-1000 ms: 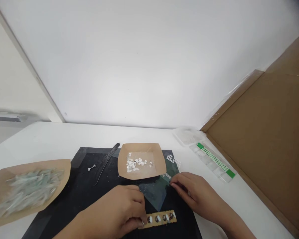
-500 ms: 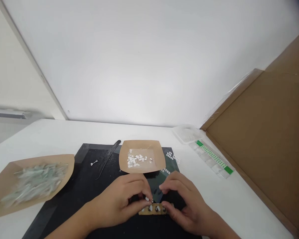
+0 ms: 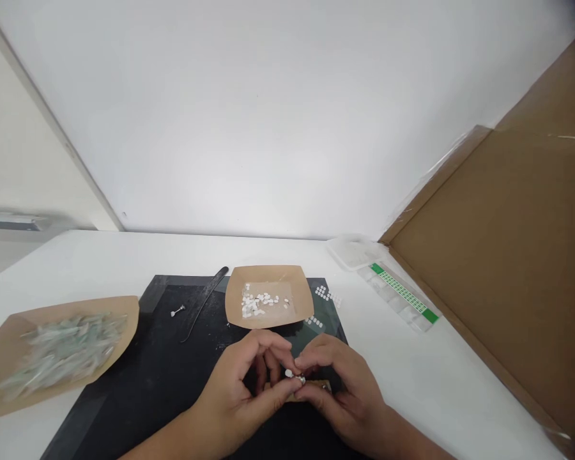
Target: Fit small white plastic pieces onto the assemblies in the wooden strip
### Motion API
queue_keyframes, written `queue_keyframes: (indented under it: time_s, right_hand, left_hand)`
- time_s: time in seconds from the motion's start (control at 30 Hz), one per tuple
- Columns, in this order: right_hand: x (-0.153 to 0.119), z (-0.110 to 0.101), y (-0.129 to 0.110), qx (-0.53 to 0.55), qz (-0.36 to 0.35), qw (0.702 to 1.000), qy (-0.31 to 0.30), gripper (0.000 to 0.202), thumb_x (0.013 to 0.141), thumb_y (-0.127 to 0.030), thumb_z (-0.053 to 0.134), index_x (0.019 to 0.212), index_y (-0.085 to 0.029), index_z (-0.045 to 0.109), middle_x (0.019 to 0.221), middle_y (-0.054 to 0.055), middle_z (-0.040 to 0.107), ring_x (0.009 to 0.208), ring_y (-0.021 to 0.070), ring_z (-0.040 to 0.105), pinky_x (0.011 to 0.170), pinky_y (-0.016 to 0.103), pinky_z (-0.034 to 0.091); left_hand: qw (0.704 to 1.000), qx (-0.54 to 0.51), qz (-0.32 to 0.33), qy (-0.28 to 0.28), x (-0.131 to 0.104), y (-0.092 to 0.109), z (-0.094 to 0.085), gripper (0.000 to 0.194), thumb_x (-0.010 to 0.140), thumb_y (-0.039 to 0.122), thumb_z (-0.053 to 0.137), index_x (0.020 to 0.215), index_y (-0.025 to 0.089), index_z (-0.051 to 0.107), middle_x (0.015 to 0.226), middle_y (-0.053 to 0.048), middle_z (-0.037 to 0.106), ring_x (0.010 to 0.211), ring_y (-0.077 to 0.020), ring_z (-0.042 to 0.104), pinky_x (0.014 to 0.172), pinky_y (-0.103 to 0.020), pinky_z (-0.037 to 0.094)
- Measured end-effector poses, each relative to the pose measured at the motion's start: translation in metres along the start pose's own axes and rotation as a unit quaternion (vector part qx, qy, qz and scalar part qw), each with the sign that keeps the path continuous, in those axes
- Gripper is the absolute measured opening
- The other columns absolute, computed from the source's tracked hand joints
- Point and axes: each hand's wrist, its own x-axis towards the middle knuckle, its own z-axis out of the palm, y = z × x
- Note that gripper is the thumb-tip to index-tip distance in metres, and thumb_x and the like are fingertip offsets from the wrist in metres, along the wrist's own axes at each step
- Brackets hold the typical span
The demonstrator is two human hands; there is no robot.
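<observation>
Both hands meet at the front centre of the black mat. My left hand (image 3: 249, 390) pinches a small metal piece with a white oval part (image 3: 289, 373) between thumb and fingertips. Fingertips of my right hand (image 3: 345, 383) close in on the same small piece from the right, touching or nearly touching it. Beneath the fingers lies a tan strip (image 3: 323, 386) with small metal parts, mostly hidden by the hands. Just beyond the hands, a cardboard tray (image 3: 269, 275) holds a clear sheet with many white ovals.
At the left, a larger cardboard tray (image 3: 130, 310) contains greenish clear packets. A dark nail file (image 3: 211, 294) and a small metal piece (image 3: 177, 310) rest on the mat (image 3: 138, 396). Plastic packaging with a green-edged label (image 3: 405, 291) lies right, near a cardboard wall (image 3: 498, 255).
My right hand has come left to meet my left hand at the small piece, covering more of the tan strip. The left fingers have shifted slightly, and the view has moved a little.
</observation>
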Motion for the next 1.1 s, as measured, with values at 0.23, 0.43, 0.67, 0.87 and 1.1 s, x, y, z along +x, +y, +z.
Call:
queue_keyframes:
  time_s: [0.23,0.43,0.67,0.87,1.1]
  right_hand:
    - [-0.003,0.001,0.001,-0.015,-0.042,0.999,0.025,0.015,0.101,-0.020,0.069,0.115,-0.026,0.068,0.092,0.003,0.073,0.085,0.0170,0.071,0.073,0.027,0.057]
    - [-0.005,0.001,0.004,-0.017,-0.009,0.999,0.033,0.014,0.101,-0.018,0.067,0.112,-0.026,0.068,0.093,0.003,0.074,0.084,0.0176,0.071,0.075,0.029,0.057]
    - [-0.004,-0.001,0.001,-0.002,0.016,0.999,0.030,0.008,0.103,-0.021,0.065,0.109,-0.025,0.066,0.088,0.001,0.073,0.079,0.0159,0.070,0.073,0.028,0.055]
    - [-0.003,-0.003,-0.001,-0.004,-0.015,1.000,0.015,0.006,0.104,-0.023,0.063,0.110,-0.025,0.065,0.087,0.002,0.072,0.080,0.0167,0.070,0.073,0.029,0.055]
    - [-0.004,-0.002,0.001,-0.018,-0.024,1.000,-0.003,0.015,0.102,-0.014,0.057,0.112,-0.025,0.059,0.097,0.004,0.070,0.088,0.0174,0.071,0.077,0.031,0.056]
  left_hand:
    - [0.999,0.044,-0.009,0.005,0.003,0.000,-0.001,0.008,0.094,0.026,0.076,0.093,0.020,0.072,0.081,-0.002,0.072,0.060,-0.0089,0.058,0.056,-0.018,0.047]
    - [0.999,0.045,0.006,-0.001,0.005,0.002,-0.002,0.007,0.092,0.024,0.078,0.097,0.020,0.074,0.087,-0.004,0.075,0.060,-0.0090,0.061,0.053,-0.017,0.048]
    - [0.999,-0.012,-0.013,-0.045,0.005,0.005,-0.008,0.017,0.098,0.026,0.069,0.113,0.021,0.075,0.093,-0.006,0.074,0.062,-0.0100,0.065,0.059,-0.021,0.054]
    - [0.995,-0.058,-0.058,-0.055,0.008,0.004,-0.009,0.016,0.100,0.031,0.069,0.099,0.017,0.077,0.088,-0.007,0.072,0.071,-0.0130,0.067,0.063,-0.022,0.053]
    - [0.996,0.017,0.003,-0.083,0.011,0.009,-0.011,0.007,0.099,0.022,0.067,0.097,0.019,0.073,0.089,-0.006,0.070,0.079,-0.0143,0.063,0.061,-0.020,0.049]
